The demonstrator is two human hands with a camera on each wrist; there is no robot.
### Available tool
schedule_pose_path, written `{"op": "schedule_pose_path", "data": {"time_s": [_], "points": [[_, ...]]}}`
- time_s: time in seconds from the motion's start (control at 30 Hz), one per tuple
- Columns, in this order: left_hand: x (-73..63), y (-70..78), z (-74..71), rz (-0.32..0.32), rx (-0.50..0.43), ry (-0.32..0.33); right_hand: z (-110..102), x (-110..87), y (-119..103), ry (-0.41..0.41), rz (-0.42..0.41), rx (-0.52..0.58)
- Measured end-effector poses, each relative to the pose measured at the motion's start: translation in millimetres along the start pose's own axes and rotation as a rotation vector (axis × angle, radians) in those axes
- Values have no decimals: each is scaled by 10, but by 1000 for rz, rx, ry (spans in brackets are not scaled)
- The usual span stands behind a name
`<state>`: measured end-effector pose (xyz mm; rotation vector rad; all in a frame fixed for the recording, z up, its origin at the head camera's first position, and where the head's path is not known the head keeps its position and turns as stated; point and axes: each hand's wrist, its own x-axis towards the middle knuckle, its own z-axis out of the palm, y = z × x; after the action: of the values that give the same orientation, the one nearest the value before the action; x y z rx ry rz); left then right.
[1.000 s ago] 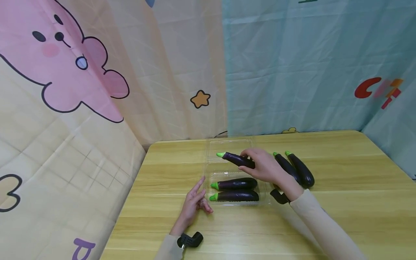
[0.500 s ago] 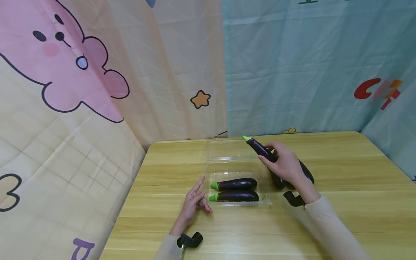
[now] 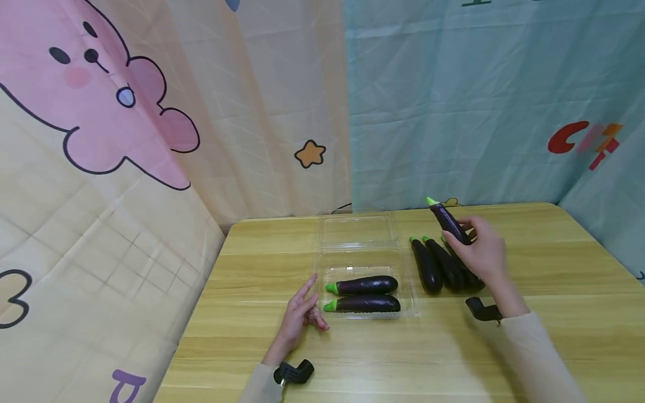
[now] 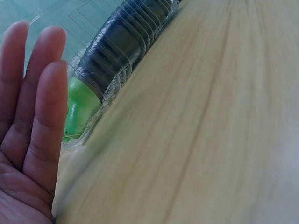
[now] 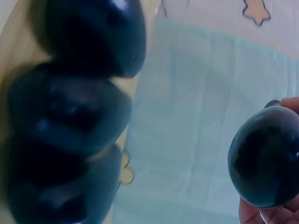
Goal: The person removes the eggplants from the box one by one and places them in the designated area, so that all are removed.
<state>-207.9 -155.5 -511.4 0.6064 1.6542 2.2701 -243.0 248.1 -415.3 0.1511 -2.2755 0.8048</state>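
Note:
My right hand (image 3: 481,249) grips a dark purple eggplant (image 3: 447,221), raised with its green stem end pointing up and away. Below it, three more eggplants (image 3: 427,268) lie side by side on the table, the rightmost partly hidden by the hand. In the right wrist view the held eggplant's round end (image 5: 261,158) faces the camera. My left hand (image 3: 299,316) rests on the table, fingers extended, at the left edge of a clear plastic clamshell box (image 3: 410,302). Two eggplants (image 3: 365,285) lie inside the box, stems to the left; one stem end (image 4: 79,109) shows beside the left fingers.
The box's clear lid (image 3: 358,232) lies folded back behind it, towards the far edge of the wooden table (image 3: 272,252). Printed curtains (image 3: 428,112) hang behind the table and along its left side. A black camera mount sits on each wrist.
My right hand has carried the eggplant to the right, from over the box and lid to above the row of eggplants. My left hand and the box have stayed put.

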Motion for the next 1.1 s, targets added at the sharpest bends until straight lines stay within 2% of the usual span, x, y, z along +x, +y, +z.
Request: {"op": "schedule_pose_path", "data": {"time_s": [0.4,0.97,1.1], "points": [[-5,-3,1,-3,3,0,-177,-80,330,-60,190,-79],[2,13,5,-11,2,6,-225,-157,650,-225,239,-151],[5,15,2,-12,2,4,-215,-167,691,-288,265,-158]]}}
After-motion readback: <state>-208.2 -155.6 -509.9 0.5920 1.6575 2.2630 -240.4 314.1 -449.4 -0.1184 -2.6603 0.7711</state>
